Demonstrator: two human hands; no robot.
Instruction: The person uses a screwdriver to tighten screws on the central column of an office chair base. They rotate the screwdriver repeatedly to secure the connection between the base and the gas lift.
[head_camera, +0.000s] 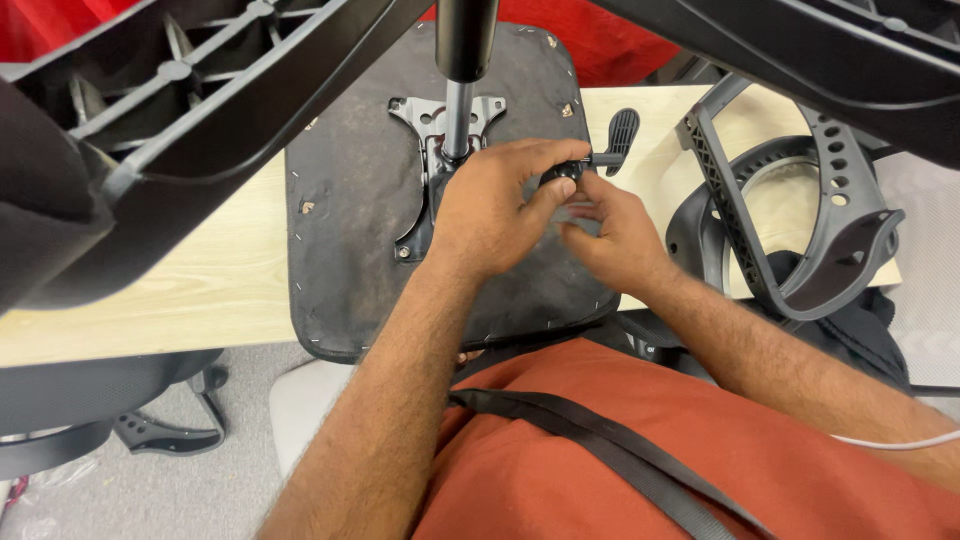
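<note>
An upturned black chair seat (350, 240) lies on a light wooden table (200, 280). A metal mechanism plate (420, 125) is fixed to its underside, and a gas-lift column (462, 70) rises from it. My left hand (490, 205) grips a black round knob (562, 172) at the side of the mechanism, thumb and fingers closed on it. My right hand (615, 235) is just beside it, fingertips touching the same area beneath the knob. A black lever paddle (620, 135) sticks out to the right of the knob.
Black plastic legs of the chair base (200, 90) cross the top of the view. A grey chair-back frame (800, 210) lies at the table's right end. Another chair's base (150, 430) stands on the grey floor at lower left. Red cloth (620, 50) hangs behind the table.
</note>
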